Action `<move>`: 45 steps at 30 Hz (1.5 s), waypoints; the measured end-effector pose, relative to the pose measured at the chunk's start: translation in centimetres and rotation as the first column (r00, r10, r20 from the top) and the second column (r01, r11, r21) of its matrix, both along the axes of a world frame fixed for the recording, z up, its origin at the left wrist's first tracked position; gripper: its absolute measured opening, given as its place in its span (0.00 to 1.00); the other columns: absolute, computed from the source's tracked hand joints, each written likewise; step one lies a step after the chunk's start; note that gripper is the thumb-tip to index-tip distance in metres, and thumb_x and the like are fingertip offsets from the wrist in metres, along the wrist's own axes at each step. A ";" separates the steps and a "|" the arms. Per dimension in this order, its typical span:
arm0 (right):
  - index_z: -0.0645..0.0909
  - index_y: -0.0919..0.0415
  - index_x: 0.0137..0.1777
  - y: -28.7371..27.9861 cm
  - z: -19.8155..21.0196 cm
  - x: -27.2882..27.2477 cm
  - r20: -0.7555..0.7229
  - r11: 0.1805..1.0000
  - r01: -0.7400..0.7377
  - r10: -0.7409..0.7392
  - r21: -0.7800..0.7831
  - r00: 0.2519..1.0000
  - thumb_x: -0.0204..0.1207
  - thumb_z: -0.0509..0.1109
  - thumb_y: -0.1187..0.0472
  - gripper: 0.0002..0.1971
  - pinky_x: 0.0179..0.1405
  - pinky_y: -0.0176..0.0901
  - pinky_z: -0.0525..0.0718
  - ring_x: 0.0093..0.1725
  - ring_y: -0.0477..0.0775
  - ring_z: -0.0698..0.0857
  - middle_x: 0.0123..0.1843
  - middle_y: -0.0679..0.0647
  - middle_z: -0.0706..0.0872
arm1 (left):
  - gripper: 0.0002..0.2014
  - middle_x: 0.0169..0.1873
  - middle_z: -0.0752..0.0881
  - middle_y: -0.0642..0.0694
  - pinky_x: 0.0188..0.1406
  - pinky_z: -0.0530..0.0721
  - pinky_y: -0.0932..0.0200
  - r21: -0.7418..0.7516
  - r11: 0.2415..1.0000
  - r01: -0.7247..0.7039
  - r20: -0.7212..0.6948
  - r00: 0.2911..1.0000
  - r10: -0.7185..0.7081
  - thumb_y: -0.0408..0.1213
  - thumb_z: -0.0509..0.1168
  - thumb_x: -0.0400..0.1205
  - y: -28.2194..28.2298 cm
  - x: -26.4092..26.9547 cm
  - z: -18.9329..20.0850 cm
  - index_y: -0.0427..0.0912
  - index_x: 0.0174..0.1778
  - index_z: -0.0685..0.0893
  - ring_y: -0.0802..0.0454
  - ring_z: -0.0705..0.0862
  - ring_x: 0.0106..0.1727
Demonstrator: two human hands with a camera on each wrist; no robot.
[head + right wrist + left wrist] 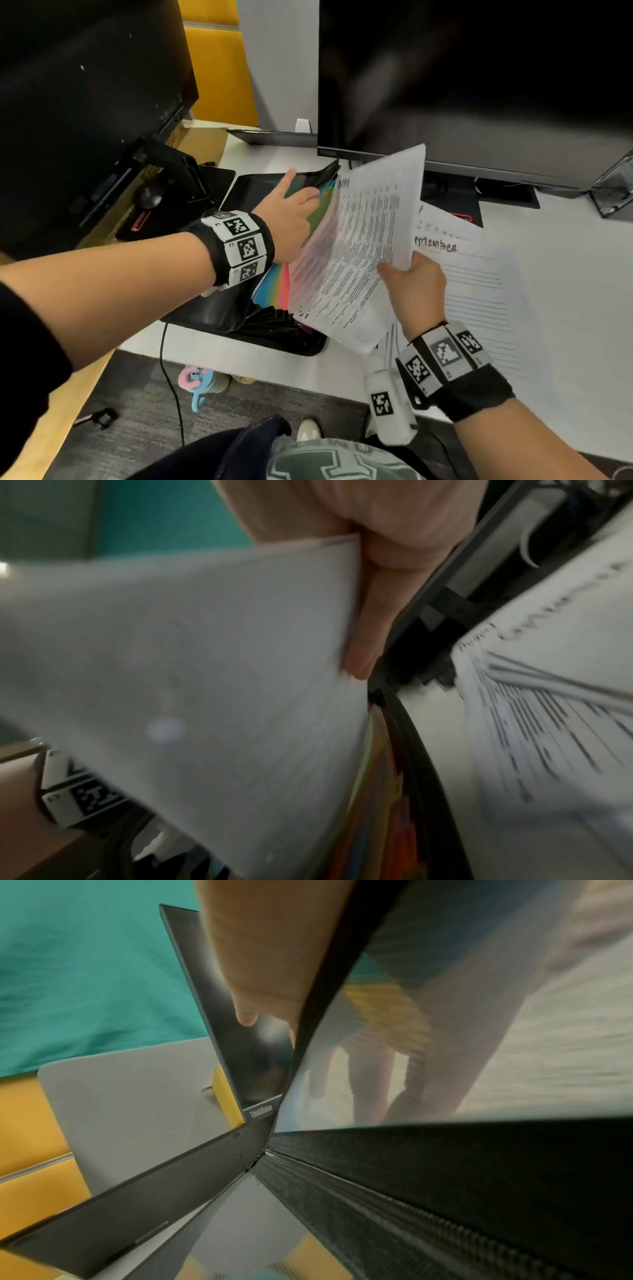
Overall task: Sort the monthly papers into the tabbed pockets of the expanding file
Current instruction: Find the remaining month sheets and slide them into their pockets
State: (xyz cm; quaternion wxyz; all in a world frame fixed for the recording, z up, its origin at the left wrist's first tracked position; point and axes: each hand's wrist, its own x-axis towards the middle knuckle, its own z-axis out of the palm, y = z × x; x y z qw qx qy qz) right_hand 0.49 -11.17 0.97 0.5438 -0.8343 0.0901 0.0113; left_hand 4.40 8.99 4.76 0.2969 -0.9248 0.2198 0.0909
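Right hand (416,291) nearest, pinches printed sheet (356,246) by lower edge, sheet tilted over open file (274,329). File lies on white desk (565,274), black folds and coloured dividers (274,284) showing. Left hand (291,219) reaches into file, fingers among dividers, thumb raised; whether it grips one, cannot tell. Loose papers (479,274) beside file on right, top one marked September. Monitor (479,78) behind.

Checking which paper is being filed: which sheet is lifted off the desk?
The printed sheet, pinched by the right hand over the file; the sheet headed September lies flat.
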 end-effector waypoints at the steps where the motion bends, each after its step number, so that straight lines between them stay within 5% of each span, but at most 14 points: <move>1: 0.85 0.63 0.45 -0.1 -0.6 -0.2 -0.045 1.000 0.007 -0.006 0.028 0.999 0.74 0.71 0.67 0.02 0.40 0.37 0.79 0.41 0.50 0.83 0.43 0.51 0.86 | 0.17 0.80 0.60 0.42 0.75 0.34 0.27 0.006 1.000 -0.013 -0.005 1.000 0.013 0.48 0.55 0.81 0.0 0.0 0.1 0.52 0.56 0.87 0.42 0.46 0.83; 5: 0.81 0.57 0.34 -0.5 -1.6 -0.2 -0.165 0.990 0.063 -0.041 0.129 0.985 0.70 0.74 0.69 0.08 0.47 0.54 0.88 0.42 0.58 0.87 0.42 0.60 0.89 | 0.18 0.80 0.60 0.43 0.75 0.35 0.26 -0.008 0.998 -0.054 -0.014 0.998 0.054 0.49 0.54 0.81 -0.2 -0.1 0.2 0.52 0.60 0.86 0.39 0.45 0.83; 14: 0.85 0.63 0.49 1.0 -1.3 2.6 -0.266 0.962 -0.013 0.088 0.272 0.960 0.67 0.76 0.70 0.11 0.51 0.62 0.87 0.48 0.62 0.88 0.48 0.60 0.90 | 0.22 0.79 0.62 0.43 0.77 0.39 0.28 -0.081 0.992 -0.101 -0.029 0.995 0.099 0.48 0.54 0.82 -0.5 -0.5 0.8 0.48 0.69 0.79 0.38 0.48 0.83; 21: 0.82 0.73 0.51 4.3 -2.3 4.8 -0.396 0.972 -0.221 0.235 0.082 0.888 0.62 0.77 0.67 0.18 0.51 0.62 0.86 0.48 0.66 0.87 0.49 0.68 0.87 | 0.20 0.78 0.63 0.45 0.75 0.37 0.27 -0.076 0.988 -0.131 -0.016 0.991 0.130 0.52 0.57 0.78 0.0 -0.4 0.6 0.51 0.62 0.84 0.38 0.49 0.82; 24: 0.81 0.73 0.47 3.5 -1.1 4.8 -0.426 0.970 -0.240 0.229 0.027 0.875 0.66 0.74 0.70 0.11 0.50 0.56 0.87 0.46 0.64 0.86 0.43 0.65 0.85 | 0.19 0.79 0.61 0.46 0.75 0.40 0.24 -0.094 0.984 -0.151 0.008 0.988 0.152 0.49 0.59 0.77 0.2 -0.6 0.4 0.52 0.63 0.83 0.36 0.49 0.82; 28: 0.82 0.70 0.53 0.9 0.1 5.2 -0.448 0.967 -0.255 0.236 0.018 0.862 0.65 0.75 0.71 0.15 0.52 0.59 0.86 0.48 0.64 0.87 0.49 0.64 0.88 | 0.17 0.79 0.59 0.44 0.75 0.43 0.24 -0.124 0.982 -0.144 0.008 0.989 0.146 0.43 0.59 0.79 0.2 -0.6 0.3 0.51 0.64 0.83 0.36 0.48 0.82; 35: 0.84 0.69 0.45 1.7 1.0 6.2 -0.465 0.935 -0.355 0.315 0.002 0.827 0.63 0.76 0.72 0.10 0.53 0.61 0.86 0.48 0.65 0.88 0.48 0.66 0.88 | 0.16 0.80 0.55 0.43 0.76 0.43 0.29 -0.187 0.972 -0.139 0.026 0.989 0.147 0.42 0.61 0.78 -0.4 -0.9 0.6 0.49 0.62 0.84 0.38 0.48 0.82; 38: 0.85 0.71 0.49 3.1 0.9 6.8 -0.425 0.930 -0.368 0.331 -0.005 0.842 0.60 0.77 0.70 0.16 0.53 0.61 0.86 0.48 0.64 0.87 0.48 0.65 0.88 | 0.18 0.77 0.56 0.42 0.75 0.58 0.36 -0.268 0.956 -0.117 0.113 0.982 0.151 0.41 0.63 0.74 -0.3 -1.3 0.4 0.52 0.60 0.82 0.39 0.54 0.79; 41: 0.84 0.69 0.50 3.7 0.5 7.0 -0.394 0.948 -0.312 0.313 0.069 0.864 0.63 0.77 0.70 0.14 0.53 0.63 0.86 0.49 0.65 0.87 0.49 0.65 0.88 | 0.21 0.76 0.55 0.38 0.65 0.73 0.39 -0.373 0.885 -0.278 0.059 0.945 0.321 0.36 0.65 0.74 0.0 -1.4 0.6 0.50 0.64 0.78 0.34 0.62 0.74; 45: 0.82 0.65 0.54 2.7 0.3 6.1 -0.413 0.964 -0.207 0.260 0.169 0.873 0.70 0.73 0.72 0.12 0.54 0.59 0.85 0.50 0.63 0.87 0.50 0.61 0.88 | 0.19 0.62 0.79 0.39 0.51 0.84 0.51 -0.400 0.799 -0.449 -0.186 0.894 0.409 0.30 0.60 0.78 0.7 -0.6 1.3 0.42 0.65 0.81 0.39 0.83 0.55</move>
